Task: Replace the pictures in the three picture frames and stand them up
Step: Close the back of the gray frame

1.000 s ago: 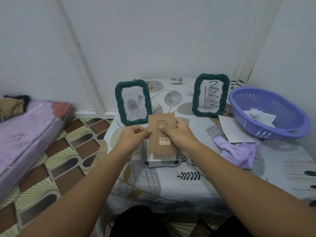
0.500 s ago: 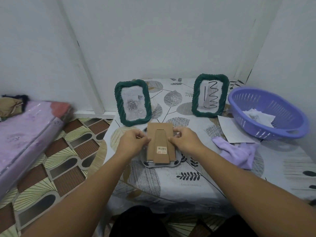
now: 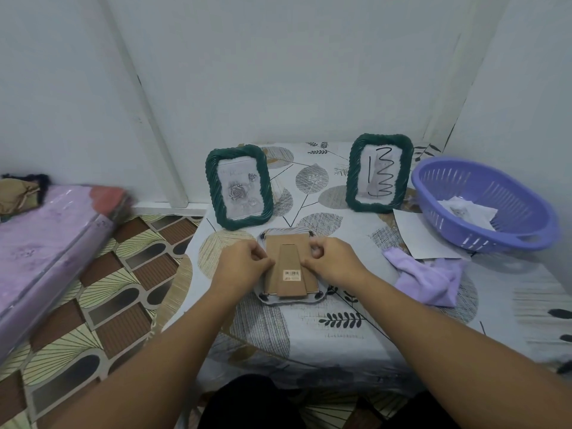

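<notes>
Two green frames (image 3: 239,187) (image 3: 380,173) stand at the far side of the surface (image 3: 340,320), pictures in. The third frame (image 3: 289,297) lies face down (stand flat); left hand (image 3: 244,267) and right hand (image 3: 332,263) pinch its cardboard backing (image 3: 289,258), so closing and standing remain.

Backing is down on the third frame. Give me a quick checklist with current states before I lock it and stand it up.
1. Brown backing board lies flat inside the face-down third frame: ok.
2. Left hand and right hand at the board's side edges: ok.
3. Retaining tabs turned in: cannot tell, fingers cover them.
4. Stand leg flat against the board, not yet opened: ok.
5. Rose frame and squiggle frame standing: ok.
6. New picture inside the third frame: cannot tell, hidden.
</notes>
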A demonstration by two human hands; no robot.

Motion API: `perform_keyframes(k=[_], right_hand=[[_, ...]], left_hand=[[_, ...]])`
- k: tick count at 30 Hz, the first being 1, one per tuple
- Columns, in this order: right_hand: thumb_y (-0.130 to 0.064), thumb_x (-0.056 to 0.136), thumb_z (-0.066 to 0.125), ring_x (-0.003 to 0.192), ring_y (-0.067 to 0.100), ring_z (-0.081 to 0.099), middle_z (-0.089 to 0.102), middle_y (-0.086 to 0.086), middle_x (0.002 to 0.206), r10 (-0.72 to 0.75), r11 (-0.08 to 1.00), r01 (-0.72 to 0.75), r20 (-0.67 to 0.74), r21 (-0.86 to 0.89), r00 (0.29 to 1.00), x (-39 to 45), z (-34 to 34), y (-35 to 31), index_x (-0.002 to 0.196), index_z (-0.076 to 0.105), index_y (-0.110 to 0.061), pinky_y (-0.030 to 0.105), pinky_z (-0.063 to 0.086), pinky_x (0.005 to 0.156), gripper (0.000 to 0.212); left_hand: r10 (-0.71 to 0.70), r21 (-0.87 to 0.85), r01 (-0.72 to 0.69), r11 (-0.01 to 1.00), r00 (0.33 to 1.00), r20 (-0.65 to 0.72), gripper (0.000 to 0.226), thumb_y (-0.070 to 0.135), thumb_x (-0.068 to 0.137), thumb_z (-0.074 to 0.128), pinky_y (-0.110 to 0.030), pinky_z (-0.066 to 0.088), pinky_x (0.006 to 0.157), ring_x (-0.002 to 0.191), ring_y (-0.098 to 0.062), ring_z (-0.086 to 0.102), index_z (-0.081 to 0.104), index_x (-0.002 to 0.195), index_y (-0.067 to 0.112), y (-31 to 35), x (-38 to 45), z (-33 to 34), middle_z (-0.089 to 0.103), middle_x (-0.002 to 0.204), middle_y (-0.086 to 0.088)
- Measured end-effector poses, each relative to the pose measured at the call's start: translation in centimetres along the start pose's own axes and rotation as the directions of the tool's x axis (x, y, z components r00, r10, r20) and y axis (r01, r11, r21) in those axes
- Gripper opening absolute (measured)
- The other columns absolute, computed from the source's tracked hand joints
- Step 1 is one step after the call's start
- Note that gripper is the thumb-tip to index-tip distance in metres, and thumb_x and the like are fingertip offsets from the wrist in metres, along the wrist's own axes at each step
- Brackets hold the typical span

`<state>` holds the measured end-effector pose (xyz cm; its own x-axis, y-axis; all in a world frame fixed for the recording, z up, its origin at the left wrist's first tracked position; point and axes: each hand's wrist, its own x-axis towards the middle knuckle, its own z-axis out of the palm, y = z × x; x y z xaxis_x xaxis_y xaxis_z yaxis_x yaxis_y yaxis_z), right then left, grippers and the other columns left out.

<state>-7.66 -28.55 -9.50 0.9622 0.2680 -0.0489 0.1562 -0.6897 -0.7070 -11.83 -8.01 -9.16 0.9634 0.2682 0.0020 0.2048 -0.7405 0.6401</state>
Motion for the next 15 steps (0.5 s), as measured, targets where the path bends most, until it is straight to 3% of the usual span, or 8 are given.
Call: perform_keyframes(k=[4,8,10,15], right_hand=[[-0.025,0.088,0.073,0.067,0.003,0.052,0.055,-0.012,0.068,-0.010,1.000,0.010,-0.010,-0.015,1.000,0.0,0.1,0.0,0.114,0.073,-0.024,0.015,0.037,0.060,0.026],[-0.024,0.088,0.073,0.068,0.000,0.053,0.057,-0.013,0.069,-0.015,1.000,0.015,-0.011,-0.017,1.000,-0.1,0.0,0.0,0.117,0.073,-0.025,0.010,0.037,0.060,0.029],[-0.024,0.089,0.073,0.070,-0.002,0.055,0.059,-0.015,0.072,-0.012,1.000,0.011,-0.020,-0.012,1.000,-0.2,-0.1,0.0,0.118,0.073,-0.026,0.007,0.035,0.060,0.030],[-0.032,0.093,0.068,0.100,0.013,0.059,0.064,-0.007,0.097,0.043,0.999,-0.042,-0.090,0.009,0.995,-0.1,-0.5,-0.4,0.124,0.065,-0.020,0.027,0.046,0.085,0.033]], left_hand=[[0.010,-0.009,-0.010,1.000,1.000,-0.007,0.019,0.039,0.083,0.081,-0.021,0.044,0.063,0.081,-0.003,0.059,0.070,0.093,0.027,-0.3,0.0,0.0,0.067,0.084,0.012],[0.002,0.009,-0.003,1.000,1.000,0.025,0.018,0.039,0.084,0.080,-0.027,0.051,0.074,0.089,-0.008,0.063,0.075,0.096,0.025,-0.4,0.4,0.1,0.070,0.087,0.012],[-0.014,0.021,0.013,1.000,0.999,0.030,0.016,0.038,0.085,0.078,-0.028,0.051,0.073,0.089,-0.010,0.063,0.073,0.095,0.027,-0.2,0.5,0.1,0.069,0.089,0.011],[-0.018,0.006,0.019,1.000,0.998,-0.065,0.016,0.041,0.089,0.069,-0.022,0.037,0.057,0.085,-0.012,0.061,0.067,0.092,0.026,0.6,1.4,-0.1,0.068,0.089,0.006]])
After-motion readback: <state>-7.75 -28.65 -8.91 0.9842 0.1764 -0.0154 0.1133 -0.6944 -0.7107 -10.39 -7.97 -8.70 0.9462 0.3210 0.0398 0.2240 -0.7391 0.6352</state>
